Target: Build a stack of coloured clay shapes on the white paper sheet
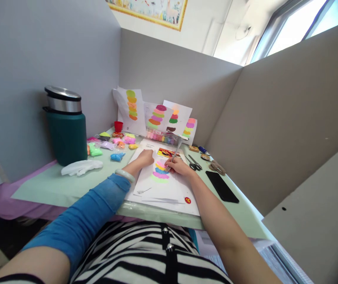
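Observation:
My right hand (pixel 178 165) grips a metal fork (pixel 177 148), its tines low over bright clay bands on a white sheet of paper (pixel 157 188). The bands (pixel 160 170) are pink, yellow, blue, magenta and pale green, stacked one above another. At the upper left of the sheet rests my left hand (pixel 147 157), its fingers curled in; anything inside them is hidden. Under the sheet lie more white papers, and a colourful printed picture (pixel 169 152) shows just beyond my hands.
Several clay packets (pixel 107 145) and a white glove (pixel 82 167) lie left, by a green bottle (pixel 67 130). Painted sheets (pixel 132 110) lean at the back. Scissors (pixel 195 163) and a black phone (pixel 221 186) lie right. Grey partitions (pixel 171 75) enclose the table.

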`<state>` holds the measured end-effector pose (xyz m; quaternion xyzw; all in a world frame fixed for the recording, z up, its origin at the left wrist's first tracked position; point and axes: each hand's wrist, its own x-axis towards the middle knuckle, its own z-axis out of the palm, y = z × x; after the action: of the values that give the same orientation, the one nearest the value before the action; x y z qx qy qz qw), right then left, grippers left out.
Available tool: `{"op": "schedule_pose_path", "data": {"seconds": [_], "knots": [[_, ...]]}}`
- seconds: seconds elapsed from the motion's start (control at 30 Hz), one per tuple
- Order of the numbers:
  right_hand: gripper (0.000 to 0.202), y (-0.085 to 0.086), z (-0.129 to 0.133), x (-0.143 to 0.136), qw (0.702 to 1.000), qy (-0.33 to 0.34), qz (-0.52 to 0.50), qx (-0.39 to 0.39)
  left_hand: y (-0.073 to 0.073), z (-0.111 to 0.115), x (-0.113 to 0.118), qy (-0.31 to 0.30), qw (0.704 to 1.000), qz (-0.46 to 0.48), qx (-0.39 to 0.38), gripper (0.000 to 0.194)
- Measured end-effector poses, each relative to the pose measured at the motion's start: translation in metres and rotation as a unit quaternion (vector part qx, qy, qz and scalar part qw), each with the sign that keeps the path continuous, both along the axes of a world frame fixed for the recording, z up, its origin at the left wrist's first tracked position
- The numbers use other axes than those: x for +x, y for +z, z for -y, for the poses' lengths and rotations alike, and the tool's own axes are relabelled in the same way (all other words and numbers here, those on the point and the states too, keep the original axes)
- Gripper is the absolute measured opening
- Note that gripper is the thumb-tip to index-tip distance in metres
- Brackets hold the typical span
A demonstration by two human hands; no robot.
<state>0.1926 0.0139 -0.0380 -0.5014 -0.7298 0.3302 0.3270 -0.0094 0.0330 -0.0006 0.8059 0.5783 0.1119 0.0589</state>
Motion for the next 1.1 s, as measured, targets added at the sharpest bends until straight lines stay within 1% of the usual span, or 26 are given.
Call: {"op": "schedule_pose_path", "data": {"seconds": [0.2,0.33,0.47,0.57,0.67,0.73,0.83,0.9,0.97,1.03,1.1], "knots": [[0.016,-0.002,-0.001,0.0,1.0,-0.006,0.018,0.012,-0.001,-0.002,0.001,0.002,1.0,0.002,-0.003,0.039],[0.016,0.0,0.001,0.0,1.0,-0.008,0.024,0.016,0.004,0.002,0.0,0.005,1.0,0.016,-0.015,0.041],[0.016,0.002,0.003,-0.002,0.999,-0.008,0.029,0.016,0.01,0.007,-0.002,0.005,0.997,0.065,-0.027,0.046],[0.017,0.004,0.005,-0.003,0.999,-0.011,0.033,0.011,0.01,0.009,-0.004,0.002,0.992,0.117,-0.038,0.05],[0.017,0.006,0.007,-0.004,0.999,-0.014,0.036,0.008,0.009,0.012,-0.008,-0.005,0.979,0.191,-0.063,0.056],[0.017,0.007,0.009,-0.005,0.999,-0.012,0.033,0.006,0.008,0.014,-0.01,-0.001,0.964,0.249,-0.097,0.058],[0.015,0.008,0.01,-0.006,1.0,-0.011,0.024,0.005,0.009,0.019,-0.012,-0.011,0.939,0.309,-0.153,0.05],[0.014,0.009,0.01,-0.007,1.0,-0.011,0.022,0.003,0.012,0.022,-0.012,-0.03,0.928,0.324,-0.181,0.042],[0.014,0.009,0.011,-0.007,1.0,-0.009,0.022,0.004,0.015,0.026,-0.012,-0.033,0.924,0.328,-0.196,0.04],[0.014,0.01,0.012,-0.007,1.0,-0.008,0.025,0.005,0.018,0.03,-0.012,-0.009,0.927,0.319,-0.195,0.044],[0.015,0.011,0.012,-0.007,1.0,-0.008,0.029,0.007,0.019,0.031,-0.011,0.025,0.939,0.3,-0.164,0.052]]}}
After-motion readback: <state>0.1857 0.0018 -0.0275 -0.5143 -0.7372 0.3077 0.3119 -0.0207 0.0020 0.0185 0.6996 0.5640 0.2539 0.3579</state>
